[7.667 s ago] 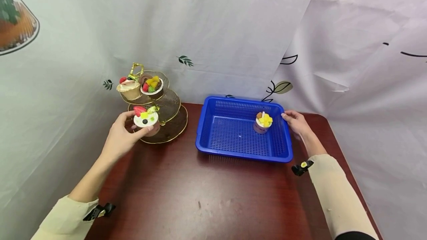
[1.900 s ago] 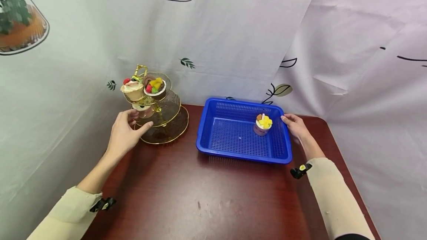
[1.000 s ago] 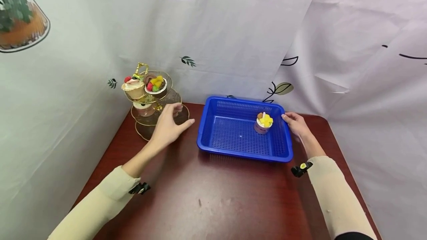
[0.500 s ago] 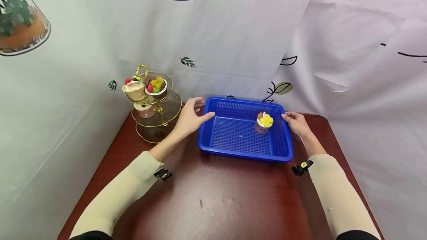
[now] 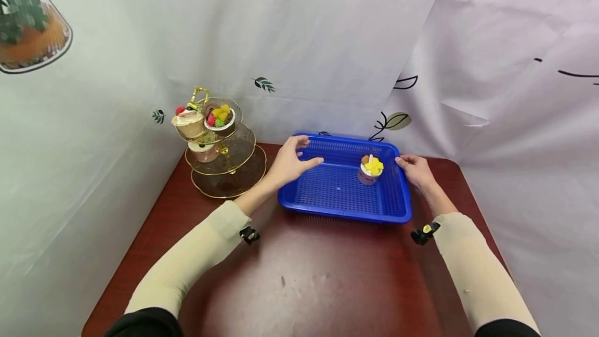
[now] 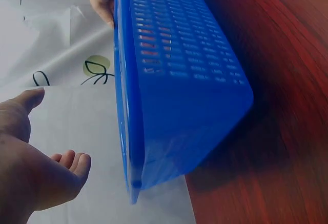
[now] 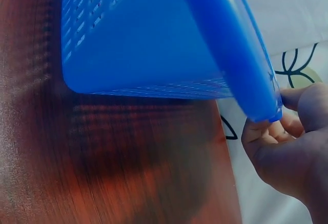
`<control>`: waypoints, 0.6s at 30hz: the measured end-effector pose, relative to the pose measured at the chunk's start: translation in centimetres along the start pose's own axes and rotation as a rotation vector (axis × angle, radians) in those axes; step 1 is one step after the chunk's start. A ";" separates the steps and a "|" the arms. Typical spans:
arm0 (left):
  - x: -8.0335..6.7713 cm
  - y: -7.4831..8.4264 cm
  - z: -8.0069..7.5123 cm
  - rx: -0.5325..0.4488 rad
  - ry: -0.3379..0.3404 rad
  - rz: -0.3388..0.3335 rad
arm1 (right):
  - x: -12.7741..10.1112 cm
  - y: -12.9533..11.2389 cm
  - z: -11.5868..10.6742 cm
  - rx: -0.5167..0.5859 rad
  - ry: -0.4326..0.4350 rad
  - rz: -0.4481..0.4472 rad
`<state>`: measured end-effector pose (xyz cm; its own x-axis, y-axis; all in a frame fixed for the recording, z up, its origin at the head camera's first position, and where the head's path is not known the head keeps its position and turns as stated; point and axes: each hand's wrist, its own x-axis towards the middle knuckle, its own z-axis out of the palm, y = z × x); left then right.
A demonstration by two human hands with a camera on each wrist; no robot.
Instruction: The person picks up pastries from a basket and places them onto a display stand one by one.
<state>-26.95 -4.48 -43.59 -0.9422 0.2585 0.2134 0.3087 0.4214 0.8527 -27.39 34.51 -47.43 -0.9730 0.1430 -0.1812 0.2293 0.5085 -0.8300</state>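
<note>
A blue plastic basket [image 5: 327, 191] sits on the dark red table, and one cupcake with yellow topping [image 5: 371, 169] stands inside it near the right wall. My right hand [image 5: 414, 168] grips the basket's right rim. In the right wrist view, my right hand [image 7: 287, 147] has its thumb over the basket's rim [image 7: 246, 55] and its fingers curled under it. My left hand [image 5: 299, 156] hovers with straight fingers over the basket's left rim and holds nothing. In the left wrist view, my left hand [image 6: 41, 157] is spread beside the basket [image 6: 179, 80].
A three-tier glass stand with gold rims [image 5: 234, 181] stands at the back left. It carries two cupcakes [image 5: 189, 121] [image 5: 220, 117] on top and one [image 5: 202, 151] on the middle tier. Printed cloth walls close in behind and on both sides.
My left hand put a cupcake on the stand's middle tier, then swung right to the basket's left rim. The right hand has stayed on the right rim.
</note>
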 end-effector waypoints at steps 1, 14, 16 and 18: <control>0.1 0.0 0.2 0.000 -0.010 -0.003 | 0.0 0.0 0.1 0.019 -0.005 0.009; 0.9 1.0 3.7 0.035 -0.103 0.005 | 0.6 -0.1 -0.6 0.186 -0.091 0.022; 1.0 1.1 4.3 0.063 -0.119 0.000 | 0.8 -0.1 -0.8 0.203 -0.112 0.034; 1.1 1.4 4.9 0.090 -0.138 -0.006 | 0.8 -0.1 -0.9 0.211 -0.132 0.038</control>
<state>-26.90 0.67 -44.55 -0.9190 0.3700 0.1361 0.3199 0.4980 0.8060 -28.21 35.34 -46.97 -0.9620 0.0395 -0.2700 0.2685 0.3146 -0.9105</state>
